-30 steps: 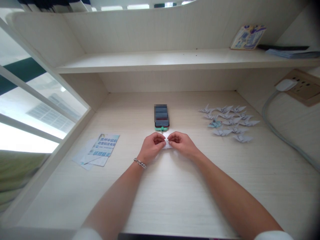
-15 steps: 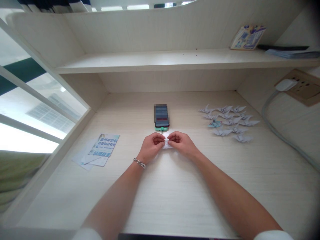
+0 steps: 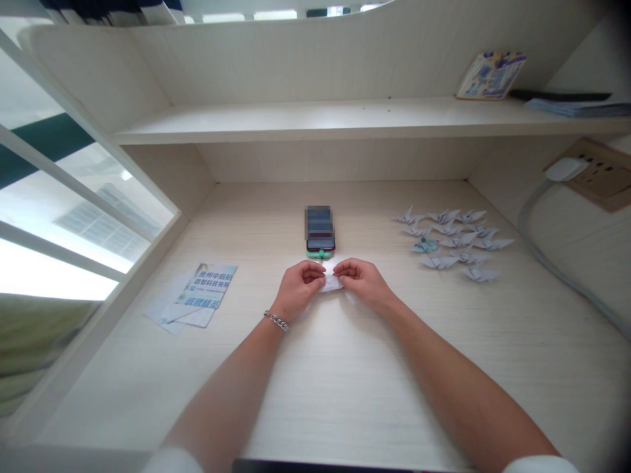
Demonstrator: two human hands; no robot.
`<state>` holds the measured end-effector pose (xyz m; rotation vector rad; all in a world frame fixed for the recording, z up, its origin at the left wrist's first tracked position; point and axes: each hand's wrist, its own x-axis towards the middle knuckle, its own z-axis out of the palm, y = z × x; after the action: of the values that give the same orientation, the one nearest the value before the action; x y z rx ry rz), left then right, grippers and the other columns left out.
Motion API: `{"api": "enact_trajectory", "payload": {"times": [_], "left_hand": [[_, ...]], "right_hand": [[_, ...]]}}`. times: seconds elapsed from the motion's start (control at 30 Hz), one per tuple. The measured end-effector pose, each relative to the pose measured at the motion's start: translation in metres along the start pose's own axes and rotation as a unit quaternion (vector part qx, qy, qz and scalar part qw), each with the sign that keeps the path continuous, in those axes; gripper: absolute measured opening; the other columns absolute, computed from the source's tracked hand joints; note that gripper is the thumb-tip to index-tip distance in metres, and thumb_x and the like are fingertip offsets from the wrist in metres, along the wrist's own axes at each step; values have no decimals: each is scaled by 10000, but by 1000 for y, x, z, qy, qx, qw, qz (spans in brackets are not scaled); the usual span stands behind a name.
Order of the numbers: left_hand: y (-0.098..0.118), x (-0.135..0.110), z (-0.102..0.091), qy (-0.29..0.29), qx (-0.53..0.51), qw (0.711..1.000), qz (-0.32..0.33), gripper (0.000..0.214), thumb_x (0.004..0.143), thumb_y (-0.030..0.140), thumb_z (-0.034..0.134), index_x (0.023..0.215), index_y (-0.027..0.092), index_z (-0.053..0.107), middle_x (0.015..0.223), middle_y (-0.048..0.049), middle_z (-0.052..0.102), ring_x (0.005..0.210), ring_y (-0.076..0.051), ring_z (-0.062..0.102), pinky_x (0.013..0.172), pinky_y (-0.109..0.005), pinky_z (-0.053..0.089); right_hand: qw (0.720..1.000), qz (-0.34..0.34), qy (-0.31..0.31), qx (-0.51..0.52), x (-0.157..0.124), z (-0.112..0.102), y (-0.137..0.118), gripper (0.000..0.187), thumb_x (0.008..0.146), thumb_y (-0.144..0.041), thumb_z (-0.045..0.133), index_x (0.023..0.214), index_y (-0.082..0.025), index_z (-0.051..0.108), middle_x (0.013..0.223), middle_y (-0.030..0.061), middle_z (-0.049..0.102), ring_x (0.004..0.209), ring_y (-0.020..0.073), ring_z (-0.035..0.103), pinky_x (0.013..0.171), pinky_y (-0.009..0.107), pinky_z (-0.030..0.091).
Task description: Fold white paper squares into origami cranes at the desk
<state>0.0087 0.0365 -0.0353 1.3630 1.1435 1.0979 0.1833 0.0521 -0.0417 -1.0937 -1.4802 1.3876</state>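
Observation:
A small piece of folded white paper [image 3: 331,284] is pinched between my two hands just above the desk. My left hand [image 3: 300,285], with a chain bracelet [image 3: 277,320] at the wrist, grips the paper's left side between thumb and fingers. On the right side, my right hand [image 3: 363,281] holds it the same way. The paper's exact folds are too small to make out. Directly beyond the hands lies a phone [image 3: 320,228] with a green piece at its lower end. Several folded paper cranes [image 3: 456,242] sit in a group to the right, one of them bluish.
Printed sheets [image 3: 207,294] lie on the desk [image 3: 315,387] at left. A shelf [image 3: 276,121] spans the back, carrying a small packet [image 3: 491,75] at right. A grey cable [image 3: 557,276] runs from the wall socket [image 3: 599,172] down the right side.
My right hand has shifted slightly to the right, and more of the white paper shows between the hands. My left hand stays nearly where it was.

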Motion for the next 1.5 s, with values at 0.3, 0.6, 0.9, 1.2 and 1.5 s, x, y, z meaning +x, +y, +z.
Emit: {"api": "enact_trajectory", "payload": {"times": [0.3, 0.6, 0.9, 1.2, 1.5], "left_hand": [[2, -1, 2, -8, 11, 1000, 9, 182, 673, 171, 616, 852, 135, 612, 850, -68, 653, 766, -141, 617, 719, -272, 500], [0, -2, 1, -22, 12, 1000, 7, 179, 671, 117, 582, 847, 131, 614, 856, -75, 654, 772, -143, 618, 720, -272, 500], [1, -1, 2, -6, 19, 1000, 12, 179, 685, 198, 622, 852, 133, 609, 835, -67, 645, 745, -139, 610, 694, -265, 501], [-3, 1, 1, 10, -10, 1000, 10, 161, 663, 134, 614, 824, 130, 610, 821, -55, 646, 749, -132, 611, 702, -253, 489], [3, 0, 3, 26, -53, 998, -13, 231, 648, 238, 682, 834, 127, 602, 758, -43, 638, 703, -128, 605, 645, -245, 500]], "right_hand": [[1000, -16, 5, -25, -5, 4, -4, 215, 674, -222, 620, 880, -162, 597, 754, 29, 641, 692, 151, 601, 645, 280, 475], [1000, -22, 7, -21, -2, 3, -3, 186, 657, -208, 634, 831, -161, 592, 737, 24, 627, 693, 148, 591, 652, 281, 470], [999, -28, 25, -15, -3, 3, -3, 151, 657, -213, 635, 792, -163, 591, 737, 18, 620, 693, 143, 581, 664, 279, 464], [999, -6, 29, 40, 0, 2, 1, 164, 650, -184, 615, 809, -166, 583, 735, 20, 630, 679, 150, 602, 613, 270, 488], [996, 1, 43, 74, -3, 8, -5, 307, 633, -250, 692, 908, -164, 585, 792, 43, 642, 699, 163, 611, 636, 301, 504]]}}
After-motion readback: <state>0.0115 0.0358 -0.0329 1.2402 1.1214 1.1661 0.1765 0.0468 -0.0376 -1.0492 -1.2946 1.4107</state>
